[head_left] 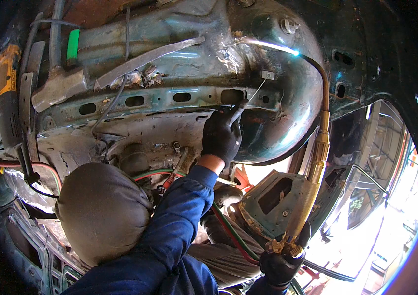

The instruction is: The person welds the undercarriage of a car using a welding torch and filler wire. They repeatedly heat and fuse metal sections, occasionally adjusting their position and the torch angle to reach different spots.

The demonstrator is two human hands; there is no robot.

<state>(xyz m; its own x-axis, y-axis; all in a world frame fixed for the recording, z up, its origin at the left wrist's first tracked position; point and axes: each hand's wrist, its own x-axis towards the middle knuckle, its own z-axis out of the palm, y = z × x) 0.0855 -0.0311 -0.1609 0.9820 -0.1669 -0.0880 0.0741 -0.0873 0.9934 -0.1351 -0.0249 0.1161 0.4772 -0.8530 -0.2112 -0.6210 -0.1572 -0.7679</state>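
My left hand (222,135), in a black glove, is closed round a thin metal rod (256,93). At the rod's far end is a small pale metal tab (268,75), against or just in front of the dark green rounded body panel (287,105). At lower right my gloved right hand (283,263) grips the valve end of a brass gas torch (312,187). The torch's bent neck rises to a tip (296,52) near the top of the panel. A bright bluish-white flame (270,45) points left from it, toward a scorched, bare patch (231,59).
A hammer (61,88), a flat metal bar (150,61) and a yellow-and-black angle grinder (8,93) lie at the left. Red and green hoses (231,236) run below my arms. A rounded cloth-covered shape (103,211), perhaps a knee, fills the lower left. A loose panel (273,201) stands beside the torch.
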